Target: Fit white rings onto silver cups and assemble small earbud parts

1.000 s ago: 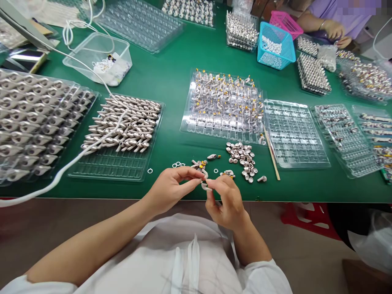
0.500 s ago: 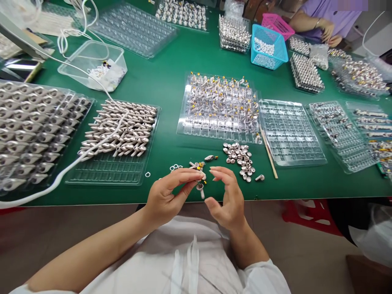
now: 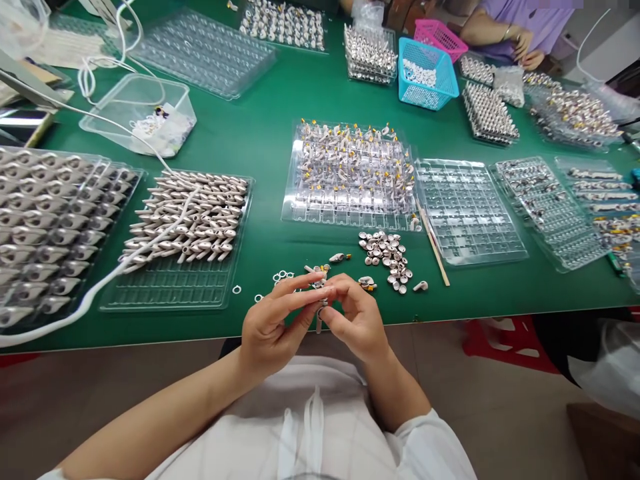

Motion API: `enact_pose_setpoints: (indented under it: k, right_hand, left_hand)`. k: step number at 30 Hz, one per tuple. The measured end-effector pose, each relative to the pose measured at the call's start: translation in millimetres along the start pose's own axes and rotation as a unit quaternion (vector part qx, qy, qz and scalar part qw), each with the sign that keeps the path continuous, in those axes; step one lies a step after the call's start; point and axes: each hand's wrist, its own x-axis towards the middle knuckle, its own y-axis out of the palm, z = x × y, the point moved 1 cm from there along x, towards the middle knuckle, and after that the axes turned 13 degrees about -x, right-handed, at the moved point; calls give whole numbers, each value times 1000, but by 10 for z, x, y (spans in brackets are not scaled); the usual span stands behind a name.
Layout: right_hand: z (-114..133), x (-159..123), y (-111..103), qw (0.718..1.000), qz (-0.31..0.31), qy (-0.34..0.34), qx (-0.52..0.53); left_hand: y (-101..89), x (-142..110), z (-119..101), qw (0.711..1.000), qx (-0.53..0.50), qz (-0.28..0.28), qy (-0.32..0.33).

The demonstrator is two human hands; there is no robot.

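My left hand [image 3: 273, 327] pinches a small stemmed earbud shell [image 3: 319, 323] just above the table's front edge. Facing it, my right hand [image 3: 357, 317] has thumb and fingers closed on the same shell, which they partly hide. Beyond the fingers lie a few earbud shells with yellow tabs [image 3: 318, 269], and another such shell [image 3: 340, 257] rests a little farther off. One more yellow-tabbed piece [image 3: 367, 283] sits right of my right hand. Small white rings [image 3: 283, 275] are scattered left of the fingers. A heap of round metallic caps [image 3: 390, 257] lies to the right.
A clear tray of yellow-tabbed earbud parts [image 3: 350, 167] stands ahead. Trays of stemmed shells [image 3: 185, 220] and larger cases [image 3: 45, 227] are on the left, crossed by a white cable [image 3: 107, 277]. A wooden stick [image 3: 434, 247] borders another clear tray [image 3: 473, 213]. A co-worker's hands [image 3: 523, 50] are far right.
My right hand has moved left and closed its fingers and thumb on the earbud shell. A yellow-tabbed piece has come into sight beside it. The whole view has shifted slightly.
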Motion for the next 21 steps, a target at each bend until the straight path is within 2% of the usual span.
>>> enact_pose_setpoints:
  k: [3, 6, 9, 13, 17, 21]
  right_hand:
    - [-13, 4, 34, 995, 35, 49, 81]
    - [-4, 1, 46, 991, 37, 87, 92]
    - [35, 1, 27, 996, 14, 86, 26]
    - [98, 8, -14, 994, -10, 52, -101]
    - [141, 5, -35, 983, -20, 26, -183]
    - [150, -20, -19, 964, -62, -19, -256]
  left_hand:
    - [1, -4, 7, 1000, 14, 17, 18]
    - [-2, 20, -5, 997, 54, 21, 43]
    - [-13, 61, -19, 990, 109, 36, 87]
    - [-46, 106, -1, 973, 172, 50, 143]
    - [-51, 122, 28, 971, 194, 38, 132]
    - [-8, 128, 17, 974, 187, 19, 128]
